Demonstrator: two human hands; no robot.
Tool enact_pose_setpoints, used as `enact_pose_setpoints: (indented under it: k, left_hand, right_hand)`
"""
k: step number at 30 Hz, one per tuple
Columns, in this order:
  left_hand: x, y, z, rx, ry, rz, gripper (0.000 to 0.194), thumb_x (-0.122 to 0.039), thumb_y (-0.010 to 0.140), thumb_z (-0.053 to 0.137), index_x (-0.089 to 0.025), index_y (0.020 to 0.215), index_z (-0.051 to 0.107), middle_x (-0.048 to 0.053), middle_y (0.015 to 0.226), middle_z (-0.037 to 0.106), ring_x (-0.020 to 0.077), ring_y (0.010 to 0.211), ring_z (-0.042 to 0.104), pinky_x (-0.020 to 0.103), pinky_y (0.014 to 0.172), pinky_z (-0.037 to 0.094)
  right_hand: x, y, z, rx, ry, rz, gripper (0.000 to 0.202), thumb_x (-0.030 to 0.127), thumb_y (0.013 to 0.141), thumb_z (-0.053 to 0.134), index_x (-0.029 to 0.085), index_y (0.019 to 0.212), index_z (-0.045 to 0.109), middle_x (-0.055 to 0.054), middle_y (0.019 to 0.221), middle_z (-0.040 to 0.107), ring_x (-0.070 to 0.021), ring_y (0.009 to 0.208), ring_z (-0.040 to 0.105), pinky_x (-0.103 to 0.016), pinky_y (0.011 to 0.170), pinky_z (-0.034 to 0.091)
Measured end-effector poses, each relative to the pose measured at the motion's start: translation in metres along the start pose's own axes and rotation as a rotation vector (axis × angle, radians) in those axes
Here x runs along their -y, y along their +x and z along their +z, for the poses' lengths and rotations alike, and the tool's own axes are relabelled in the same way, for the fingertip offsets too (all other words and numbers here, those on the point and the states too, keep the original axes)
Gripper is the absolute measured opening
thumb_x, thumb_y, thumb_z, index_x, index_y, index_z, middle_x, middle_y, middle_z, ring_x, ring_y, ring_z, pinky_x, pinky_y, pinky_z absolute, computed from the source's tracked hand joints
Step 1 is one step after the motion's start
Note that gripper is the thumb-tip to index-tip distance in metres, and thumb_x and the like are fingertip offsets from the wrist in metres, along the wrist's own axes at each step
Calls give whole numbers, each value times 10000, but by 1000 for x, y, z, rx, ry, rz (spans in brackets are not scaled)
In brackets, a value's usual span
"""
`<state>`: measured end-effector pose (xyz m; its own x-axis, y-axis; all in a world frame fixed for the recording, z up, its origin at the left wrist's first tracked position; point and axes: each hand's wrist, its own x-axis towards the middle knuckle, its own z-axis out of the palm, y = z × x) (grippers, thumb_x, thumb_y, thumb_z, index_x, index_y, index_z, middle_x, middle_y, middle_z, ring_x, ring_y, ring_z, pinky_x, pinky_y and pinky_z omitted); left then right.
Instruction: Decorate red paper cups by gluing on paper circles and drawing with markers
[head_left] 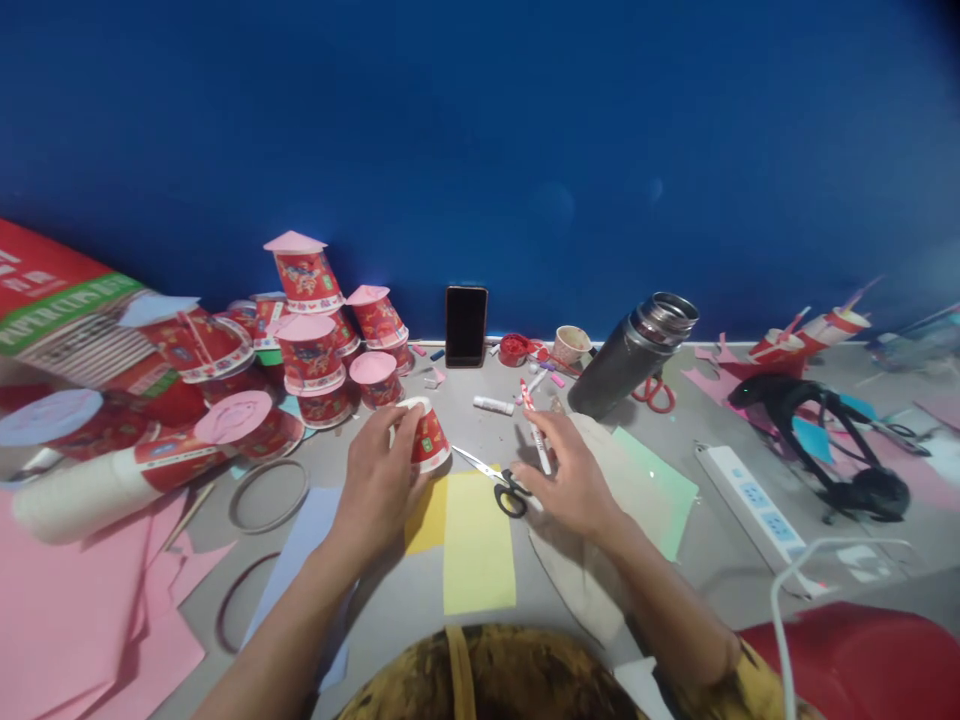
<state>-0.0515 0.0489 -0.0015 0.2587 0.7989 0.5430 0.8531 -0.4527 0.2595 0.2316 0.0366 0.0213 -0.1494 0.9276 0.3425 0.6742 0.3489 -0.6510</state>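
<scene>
My left hand [379, 470] is closed around a red patterned paper cup [432, 445], which stands upside down on the table. My right hand [574, 475] has its fingers bent around a red-and-white marker [538, 445], the index finger crossing over it. Just beside the right thumb lie black-handled scissors [501, 486], their blades pointing toward the cup. A yellow paper strip [480, 550] lies flat between my forearms, overlapping a darker yellow piece [426, 522]. Beyond the scissors is a white glue stick or capped tube [493, 405].
Stacked red cups with pink paper tops [311, 355] stand at left, near a cup sleeve [112, 485] and pink paper [67, 600]. A phone [466, 325] leans against the blue wall. At right are a dark flask [630, 355], green paper [652, 485], a power strip [757, 515] and a black headset [832, 440].
</scene>
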Motion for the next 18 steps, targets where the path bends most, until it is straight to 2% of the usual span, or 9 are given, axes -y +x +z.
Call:
enact_pose_setpoints:
  k: [3,8,13,18]
  left_hand:
    - [0,1,0,-12,136,53,760,-110,941,646,-217,1629,339,233,1467,537,445,1393,541,593,1138,475]
    - [0,0,3,-13,219,11,695,-162,925,684,-144,1576,438,271,1414,563,472,1309,566,633,1091,462]
    - [-5,-2,2,-9,247,51,575,-187,949,684,-108,1501,545,277,1355,575,465,1254,578,630,1058,471]
    - [-14,0,-8,-41,254,105,478,-255,1022,605,-132,1480,544,275,1380,559,466,1249,583,642,1029,496]
  right_hand:
    - [-12,6,-11,107,-141,79,523,262,937,656,212,1457,631,-151,1458,670,-332,1353,618,-503,1143,527]
    - [-22,20,-14,271,-416,194,523,253,1006,626,123,1512,607,-208,1495,648,-348,1408,581,-451,1158,512]
    - [-25,42,-17,258,-490,185,504,260,1033,612,132,1521,603,-199,1471,655,-344,1364,596,-421,1163,493]
    - [-36,60,-13,248,-527,165,452,253,1040,608,128,1473,640,-200,1449,663,-352,1349,590,-422,1176,479]
